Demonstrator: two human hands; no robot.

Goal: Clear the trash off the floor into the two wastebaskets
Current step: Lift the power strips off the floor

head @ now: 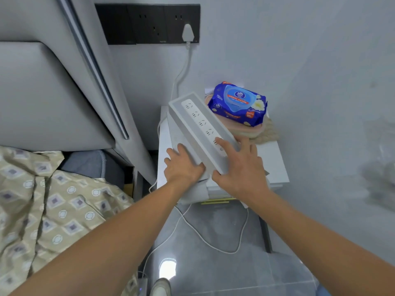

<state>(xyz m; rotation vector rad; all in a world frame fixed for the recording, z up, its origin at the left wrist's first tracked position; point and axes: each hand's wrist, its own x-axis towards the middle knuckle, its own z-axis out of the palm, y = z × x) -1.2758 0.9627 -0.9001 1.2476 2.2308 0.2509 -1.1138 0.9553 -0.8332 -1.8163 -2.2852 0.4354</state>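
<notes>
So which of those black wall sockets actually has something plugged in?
The rightmost wall socket: a white plug sits in it, its cord hanging down. The other sockets show bare holes.

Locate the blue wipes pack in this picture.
In the head view the wipes pack lies right of centre on a pink container at the back of the white bedside table, just right of the power strip.

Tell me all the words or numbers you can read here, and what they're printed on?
None can be read for sure.
Blue wipes pack: a round logo, a red strip of print and an orange patch, all too blurred to read.
Power strip: only socket holes, no lettering.
Black wall socket panel: faint marks along the bottom edge, too small to read.
</notes>
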